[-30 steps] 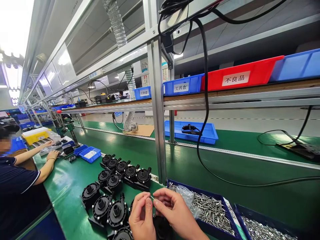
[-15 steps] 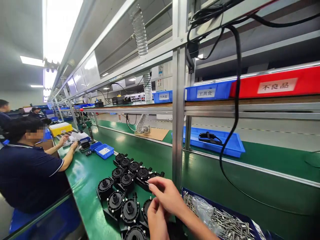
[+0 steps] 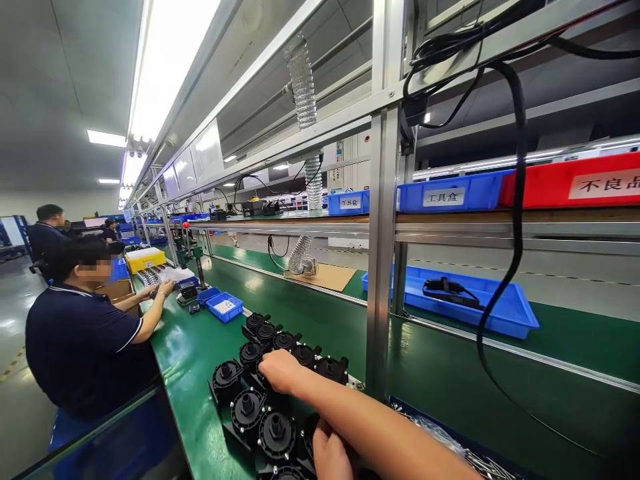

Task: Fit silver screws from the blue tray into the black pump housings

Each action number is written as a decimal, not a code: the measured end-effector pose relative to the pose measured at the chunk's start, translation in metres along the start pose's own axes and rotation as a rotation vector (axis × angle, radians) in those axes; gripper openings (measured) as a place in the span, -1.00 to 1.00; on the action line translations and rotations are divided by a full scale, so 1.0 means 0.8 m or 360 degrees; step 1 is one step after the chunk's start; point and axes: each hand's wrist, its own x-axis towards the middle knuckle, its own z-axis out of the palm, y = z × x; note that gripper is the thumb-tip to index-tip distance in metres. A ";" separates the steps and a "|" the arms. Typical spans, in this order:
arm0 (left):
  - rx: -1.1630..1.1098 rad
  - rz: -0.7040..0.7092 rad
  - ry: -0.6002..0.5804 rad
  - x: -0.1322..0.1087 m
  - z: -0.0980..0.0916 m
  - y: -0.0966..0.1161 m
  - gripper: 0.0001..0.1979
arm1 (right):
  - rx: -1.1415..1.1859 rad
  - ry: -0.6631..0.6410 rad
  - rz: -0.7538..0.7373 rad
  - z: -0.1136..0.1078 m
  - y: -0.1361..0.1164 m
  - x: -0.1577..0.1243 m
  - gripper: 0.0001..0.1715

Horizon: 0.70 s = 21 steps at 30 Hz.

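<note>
The person's right hand (image 3: 281, 371) is hanging over a cluster of round black plastic housings (image 3: 277, 433) with central spigots, its forearm crossing above the nearer ones. Its fingers are curling downward, but their tips are being hidden behind the hand, so I cannot tell whether they are pinching something, touching a housing or staying clear. The left hand (image 3: 331, 455) is sitting low beneath that forearm, beside the nearer housings; its fingers are bending inward, and what they may be gripping I cannot tell. The housings are standing close together on the glossy green bench top (image 3: 190, 373), directly before the person, spigots pointing up, probably so that the rims with their small bright screw heads are staying reachable from above. The hand is probably arching that way to let the fingers come down on a rim without knocking neighbouring spigots. At the lower right, a dark blue plastic tray (image 3: 400, 403) is holding long silvery metal screws (image 3: 493, 465) and a crumpled clear plastic bag (image 3: 435, 432), partly covered by the forearm; it is presumably sitting there to be within easy reach of the right hand. Beyond the housings, a small bright blue plastic bin (image 3: 233, 316) is holding small white pieces, nearer a seated co-worker in a dark navy shirt (image 3: 90, 340), whose hands are working farther along the bench.
</note>
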 end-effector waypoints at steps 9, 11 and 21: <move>0.0155 0.0013 -0.0051 -0.021 0.010 0.019 -0.72 | 0.0015 0.0045 -0.0086 -0.029 -0.012 -0.003 -0.90; 0.0148 0.0015 -0.0072 -0.022 0.012 0.021 -0.70 | 0.0060 0.0149 0.0053 -0.047 -0.002 -0.031 -0.81; 0.0397 -0.0084 -0.0252 -0.051 0.025 0.044 -0.42 | 0.0262 -0.0140 0.1551 -0.015 0.051 -0.390 -0.77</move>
